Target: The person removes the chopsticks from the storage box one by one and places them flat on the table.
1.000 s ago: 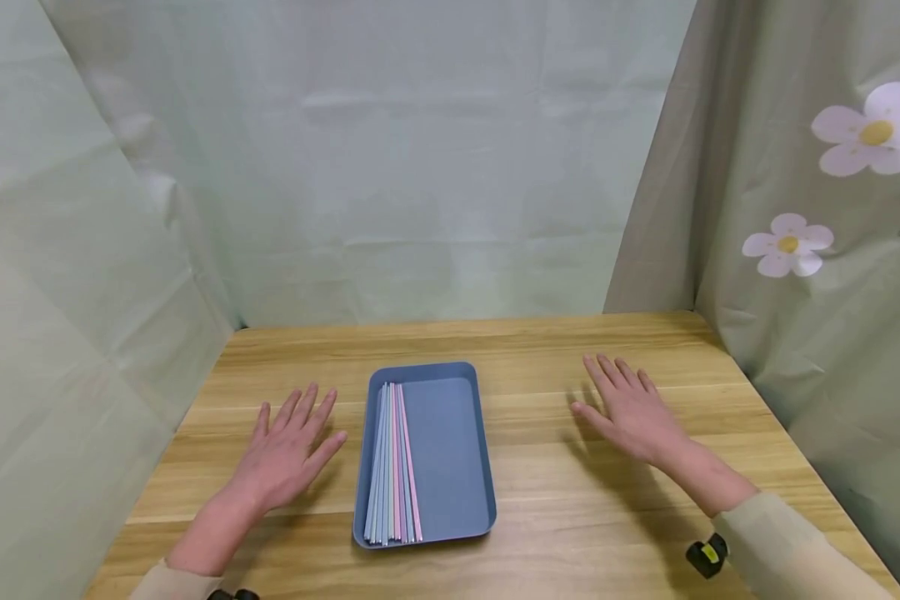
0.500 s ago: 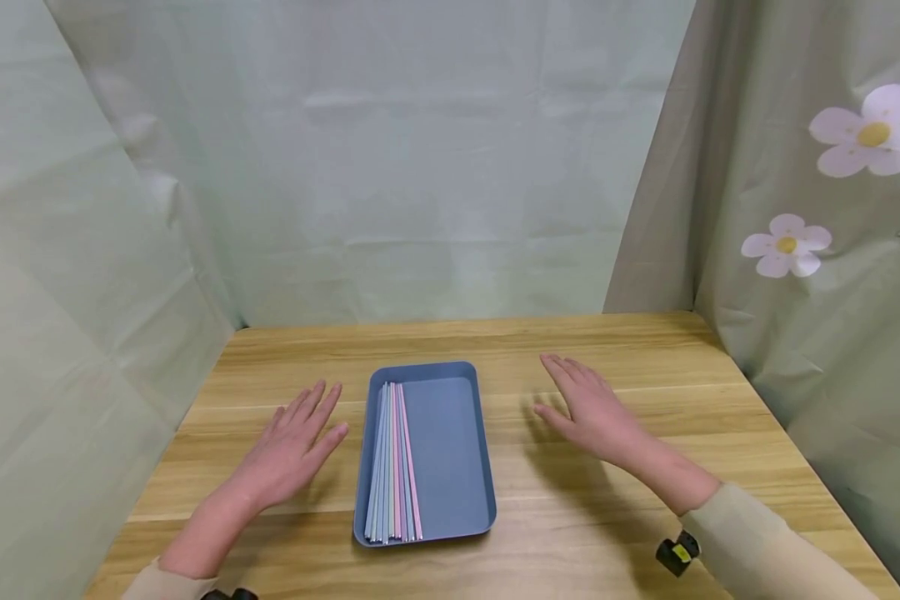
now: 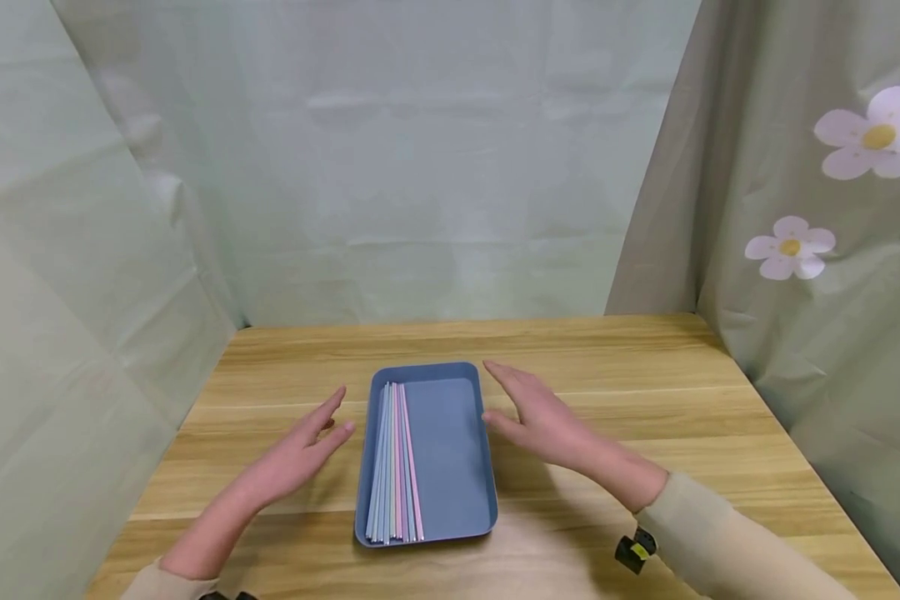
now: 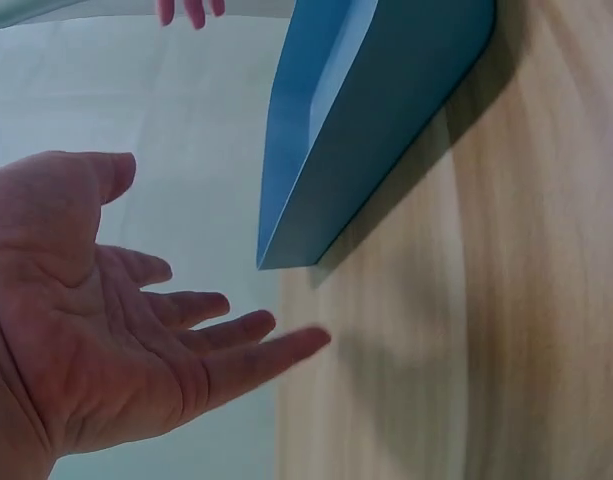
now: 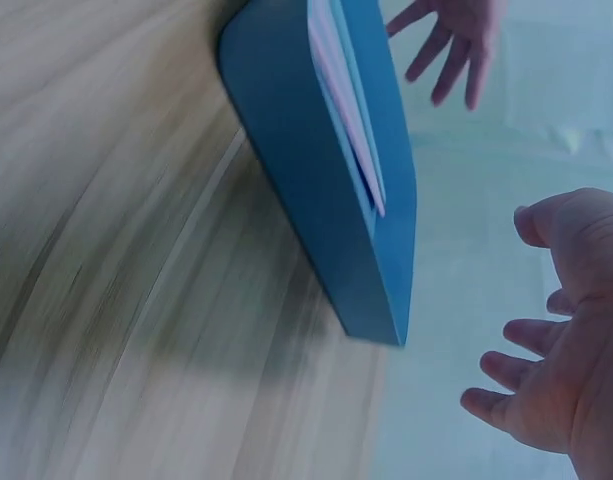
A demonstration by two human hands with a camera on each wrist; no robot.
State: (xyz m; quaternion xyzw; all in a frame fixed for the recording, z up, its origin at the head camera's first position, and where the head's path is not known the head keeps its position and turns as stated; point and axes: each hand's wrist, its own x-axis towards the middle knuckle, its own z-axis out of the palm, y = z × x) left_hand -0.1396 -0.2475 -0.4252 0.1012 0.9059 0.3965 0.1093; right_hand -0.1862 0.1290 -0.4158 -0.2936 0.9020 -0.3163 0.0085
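A blue rectangular tray (image 3: 453, 467) lies on the wooden table, its long sides running away from me. Along its left side rests a bundle of thin pastel sticks (image 3: 394, 467), blue, pink and pale green, like straws or chopsticks. My left hand (image 3: 296, 457) hovers left of the tray, thumb apart from the extended fingers and palm turned inward; in the left wrist view the hand (image 4: 96, 320) holds nothing. Close to the tray's right rim is my right hand (image 3: 543, 421), also empty, with fingers extended. The right wrist view shows this hand (image 5: 576, 330) beside the tray wall.
The wooden table (image 3: 645, 400) stretches out on both sides of the tray. Pale cloth (image 3: 435, 167) hangs behind and to the left, and a curtain with white flowers (image 3: 791, 247) hangs at the right. Black wrist cameras (image 3: 635, 550) sit at the sleeves.
My right hand has moved left, from well right of the tray to its right rim. My left hand has turned its palm inward and shifted slightly right. Tray and sticks stay in place.
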